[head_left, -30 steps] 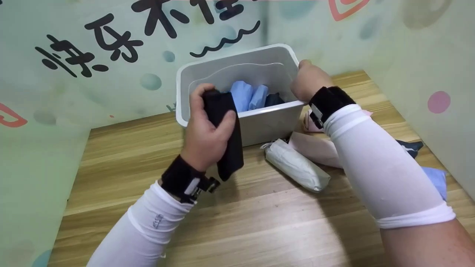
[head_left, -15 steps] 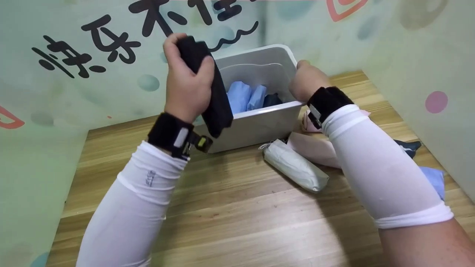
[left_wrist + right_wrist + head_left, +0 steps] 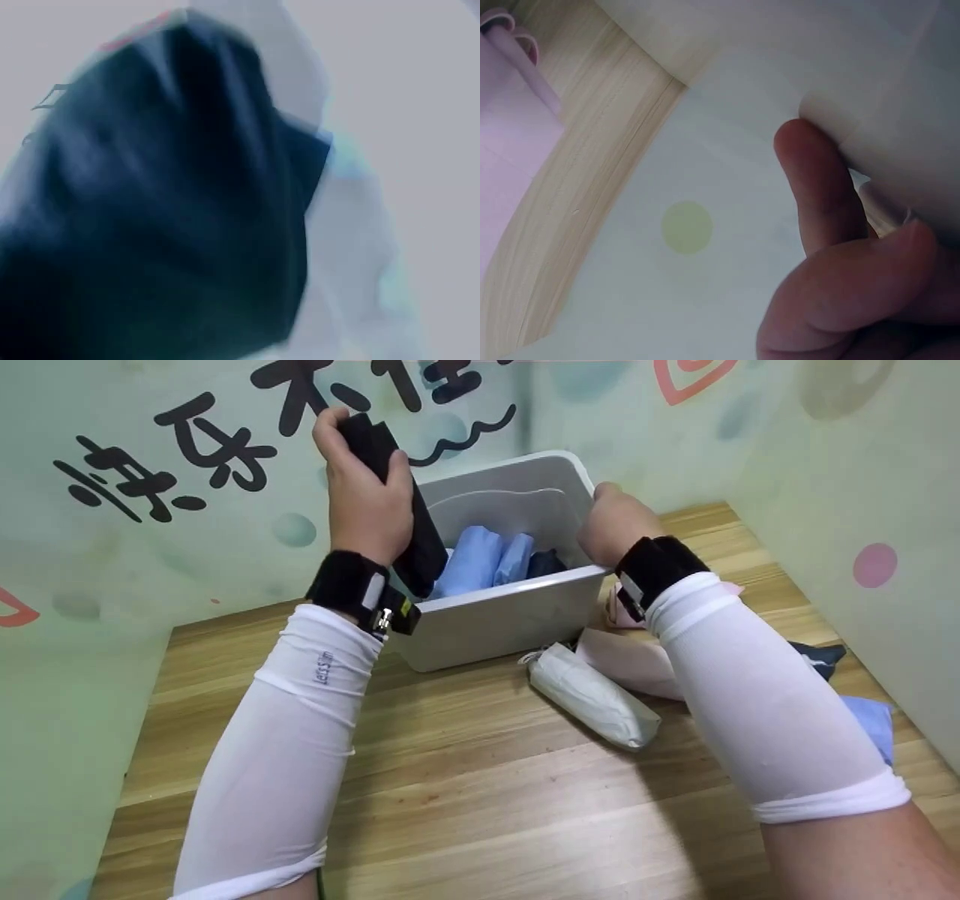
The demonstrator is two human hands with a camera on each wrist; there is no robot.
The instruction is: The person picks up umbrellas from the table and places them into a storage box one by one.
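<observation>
A black folded umbrella point(image 3: 427, 536) in a sleeve is gripped by my left hand point(image 3: 367, 506), which holds it slanting over the left side of a grey-white plastic bin point(image 3: 502, 622). In the left wrist view the dark umbrella point(image 3: 172, 195) fills much of the picture, blurred, and hides the fingers. My right hand point(image 3: 619, 525) holds the bin's right rim; the right wrist view shows its curled fingers point(image 3: 821, 187) against the bin wall. Inside the bin lie a blue bundle point(image 3: 472, 559), a smaller blue one point(image 3: 514, 559) and a dark one point(image 3: 546, 564).
A white folded umbrella point(image 3: 592, 694) in a drawstring pouch lies before the bin, beside a pale pink bundle point(image 3: 630, 660). Partly behind the right arm are a pink item point(image 3: 622, 611), a dark item point(image 3: 825, 658) and blue cloth point(image 3: 870, 724). Printed walls point(image 3: 247, 540) enclose the wooden table point(image 3: 450, 810).
My left hand has lifted the black umbrella up and to the left, from in front of the bin to over its left side. The right hand stays on the rim.
</observation>
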